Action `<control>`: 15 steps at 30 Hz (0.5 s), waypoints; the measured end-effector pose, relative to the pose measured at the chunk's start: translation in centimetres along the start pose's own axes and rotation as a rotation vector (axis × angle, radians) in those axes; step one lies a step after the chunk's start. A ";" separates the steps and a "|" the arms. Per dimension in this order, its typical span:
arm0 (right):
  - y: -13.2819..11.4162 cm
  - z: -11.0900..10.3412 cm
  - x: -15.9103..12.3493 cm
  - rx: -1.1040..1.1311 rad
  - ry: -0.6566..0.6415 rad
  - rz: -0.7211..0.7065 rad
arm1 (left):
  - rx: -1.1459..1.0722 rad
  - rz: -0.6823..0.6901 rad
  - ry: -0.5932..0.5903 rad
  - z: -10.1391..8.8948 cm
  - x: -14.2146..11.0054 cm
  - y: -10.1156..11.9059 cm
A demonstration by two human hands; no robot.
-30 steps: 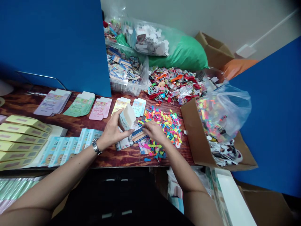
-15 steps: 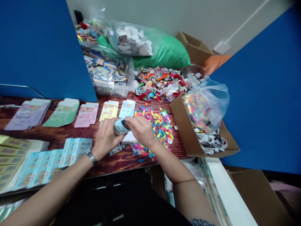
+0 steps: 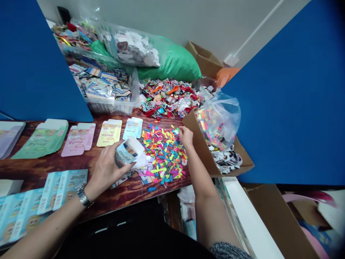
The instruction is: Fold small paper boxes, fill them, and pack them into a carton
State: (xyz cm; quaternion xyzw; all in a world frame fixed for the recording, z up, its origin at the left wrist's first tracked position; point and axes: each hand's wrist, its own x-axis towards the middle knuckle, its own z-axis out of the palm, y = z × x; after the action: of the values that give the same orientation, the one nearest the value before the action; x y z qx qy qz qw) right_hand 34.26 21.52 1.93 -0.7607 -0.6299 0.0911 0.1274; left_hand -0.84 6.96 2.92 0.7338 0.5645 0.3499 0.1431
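We hold a small blue box [image 3: 125, 154] in our left hand [image 3: 105, 167], with the thumb in front and the fingers behind. Its white flap is open, and something brown and dark shows inside. Our right hand [image 3: 185, 136] is at the far edge of a pile of bright balloons [image 3: 164, 154]. Its fingers are curled in close, and we cannot tell if they pinch anything.

The table [image 3: 121, 194] under our hands is dark red wood with wavy streaks. Just past our left hand lie flat cards, one light blue [image 3: 133, 128] and one yellow [image 3: 109, 133]. Pink cards [image 3: 78, 138] and green cards [image 3: 43, 138] lie farther out to the left. More blue boxes [image 3: 64, 190] sit beside our left wrist.

Just right of our right hand is a brown carton [image 3: 202, 147] with a clear bag [image 3: 219, 124] in it. Beyond both hands we see a heap of little toys [image 3: 172, 97], a clear tub [image 3: 107, 106] full of cards and a fat green bag [image 3: 179, 61]. Behind them is a pale wall [image 3: 172, 18]. Big blue boards stand on our left [image 3: 32, 72] and right [image 3: 291, 108].
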 end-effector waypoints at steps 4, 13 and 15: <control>1.8 1.5 2.6 -0.093 -0.105 0.062 | -0.027 0.031 -0.035 0.4 0.0 0.3; 3.1 2.0 4.7 -0.137 -0.267 0.089 | -0.101 -0.005 -0.097 1.1 0.4 1.1; 3.1 1.9 4.9 -0.122 -0.272 0.084 | -0.099 0.002 -0.105 1.3 0.4 1.3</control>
State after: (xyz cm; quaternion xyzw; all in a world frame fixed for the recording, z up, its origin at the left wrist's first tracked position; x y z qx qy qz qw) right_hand 37.54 25.94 -0.78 -0.7734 -0.6133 0.1599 -0.0096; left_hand 1.05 7.14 2.98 0.7436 0.5376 0.3387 0.2083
